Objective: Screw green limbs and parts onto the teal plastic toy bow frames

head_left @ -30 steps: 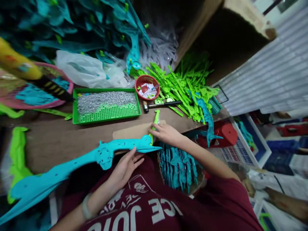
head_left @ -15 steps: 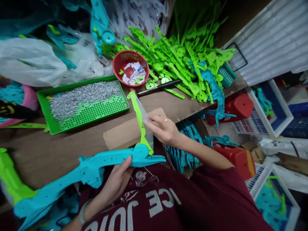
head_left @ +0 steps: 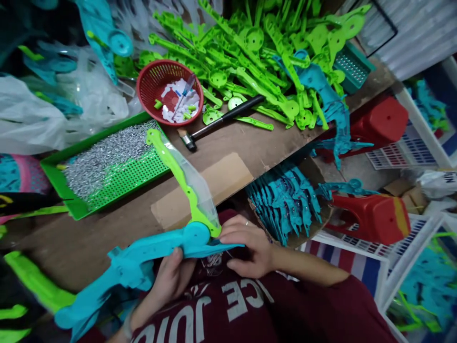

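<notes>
My left hand [head_left: 174, 274] grips a long turquoise plastic part [head_left: 139, 255] from below, thumb on its near edge beside a round joint. A lime-green arm [head_left: 176, 169] with a translucent panel [head_left: 200, 188] rises from that joint toward the green tray. My right hand [head_left: 252, 245] is closed around the turquoise part's pointed right end, fingertips against the green arm's lower end and thumb underneath. Another green arm [head_left: 39, 286] sticks out at the part's far left end. Part of the right fingers' contact is hidden.
A green tray [head_left: 80, 208] holds small metal pins. A red basket [head_left: 144, 95] holds white pieces. A hammer [head_left: 224, 116] lies before piled green arms [head_left: 250, 71]. Cardboard [head_left: 228, 176] rests on the bench. Turquoise parts [head_left: 285, 205] fill a box below; red stools [head_left: 371, 216] stand right.
My right hand has moved down from the translucent panel to the turquoise part's pointed end. The green arm leans further left. The camera view has shifted, bringing the hammer head into sight.
</notes>
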Tool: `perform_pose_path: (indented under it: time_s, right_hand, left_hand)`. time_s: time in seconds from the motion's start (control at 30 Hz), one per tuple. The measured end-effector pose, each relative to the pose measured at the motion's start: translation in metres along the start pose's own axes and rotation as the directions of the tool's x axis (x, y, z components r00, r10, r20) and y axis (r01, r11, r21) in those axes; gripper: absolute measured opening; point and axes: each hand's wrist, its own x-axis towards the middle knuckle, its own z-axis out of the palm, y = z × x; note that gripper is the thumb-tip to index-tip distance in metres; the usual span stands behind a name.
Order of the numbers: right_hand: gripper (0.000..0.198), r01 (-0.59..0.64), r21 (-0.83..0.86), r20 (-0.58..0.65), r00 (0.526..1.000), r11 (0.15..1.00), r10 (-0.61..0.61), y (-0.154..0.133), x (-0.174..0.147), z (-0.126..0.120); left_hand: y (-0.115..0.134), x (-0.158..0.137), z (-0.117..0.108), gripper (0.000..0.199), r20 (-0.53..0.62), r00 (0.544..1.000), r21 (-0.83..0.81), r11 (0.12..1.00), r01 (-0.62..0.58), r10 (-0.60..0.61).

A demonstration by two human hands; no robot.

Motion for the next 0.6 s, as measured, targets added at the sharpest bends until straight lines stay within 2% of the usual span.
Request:
perform_pose_path:
  time_s: [0.17,0.27,0.33,0.4,0.47,0.5,0.53,0.57,0.6]
  right_hand:
    - [0.042,-0.165,0.031,0.135,0.978,0.986,0.160,0.000,0.003,-0.010]
    - [0.041,-0.239,0.016,0.161,0.959,0.971,0.233,0.004,0.000,-0.008]
    - [0.042,-0.247,0.020,0.174,0.955,0.969,0.240,0.005,-0.005,-0.007]
    - [0.042,-0.198,-0.029,0.118,0.973,0.980,0.200,0.005,-0.008,-0.011]
    - [0.037,-0.147,-0.205,-0.022,0.989,0.968,0.145,0.005,-0.004,-0.022]
    - [0.036,-0.125,-0.328,-0.071,0.992,0.936,0.108,0.006,0.003,-0.029]
    - [0.037,-0.087,-0.456,-0.066,0.996,0.886,0.064,0.007,0.013,-0.037]
    - [0.039,-0.008,-0.569,0.016,1.000,0.822,0.021,0.010,0.026,-0.044]
    - [0.041,0.122,-0.649,0.172,0.985,0.751,-0.012,0.012,0.042,-0.050]
  left_hand:
    - [0.000,0.006,0.005,0.054,0.022,0.999,-0.013,1.000,0.024,-0.024]
    - [0.000,0.010,0.009,0.057,0.035,0.997,-0.024,0.997,0.067,-0.066]
    - [0.000,0.013,0.011,0.057,0.043,0.996,-0.036,0.997,0.074,-0.072]
    - [0.001,0.015,0.014,0.056,0.040,0.998,-0.059,0.997,0.050,-0.048]
    - [0.001,0.017,0.015,0.052,0.038,0.999,-0.085,0.996,0.027,-0.023]
    - [0.000,0.018,0.016,0.050,0.042,0.999,-0.097,0.995,0.027,-0.023]
    - [0.000,0.018,0.016,0.048,0.053,0.998,-0.108,0.994,0.035,-0.029]
    - [-0.001,0.018,0.017,0.047,0.066,0.997,-0.118,0.992,0.045,-0.037]
    - [-0.002,0.017,0.018,0.047,0.080,0.996,-0.128,0.990,0.052,-0.042]
